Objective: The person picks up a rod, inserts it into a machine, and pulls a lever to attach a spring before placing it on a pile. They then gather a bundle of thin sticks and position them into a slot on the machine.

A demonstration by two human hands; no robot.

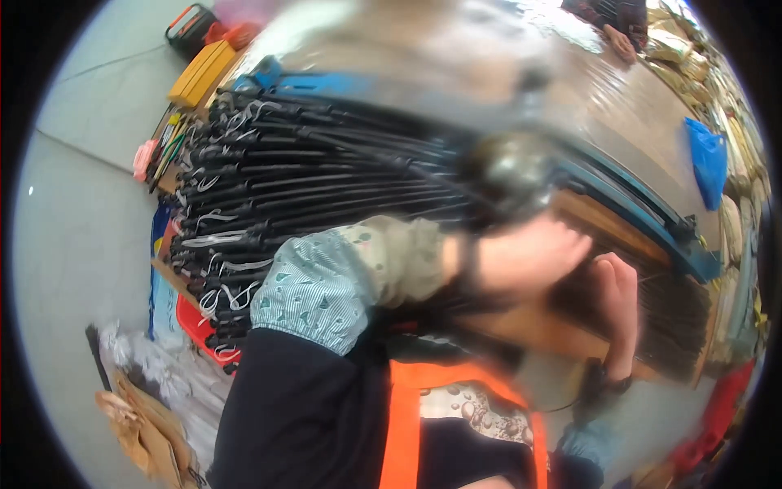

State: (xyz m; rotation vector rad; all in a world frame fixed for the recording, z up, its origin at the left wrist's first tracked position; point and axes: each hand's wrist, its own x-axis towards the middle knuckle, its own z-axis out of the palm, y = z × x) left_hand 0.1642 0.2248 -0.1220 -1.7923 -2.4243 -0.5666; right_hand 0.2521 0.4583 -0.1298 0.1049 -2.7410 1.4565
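Note:
My left hand (533, 254) reaches across the middle with its fingers curled, blurred by motion. Facing it, close by on the right, is my right hand (617, 297), fingers bent inward. What either hand pinches, if anything, is too small or smeared to make out. Just beyond the left hand stands a rounded, shiny metal part (511, 173), also blurred. A thick row of black rods (326, 183) with white cord loops at their ends lies left of it. Thin dark rods (674, 318) lie to the right of my right hand.
A long blue metal rail (643, 200) runs along the table (456, 49) on the right. There are a blue plastic bag (706, 163), a yellow box (202, 73) and a red bin (195, 324). Another person's hand (621, 43) rests at the far edge. Wrapped bundles (171, 379) lie on the floor.

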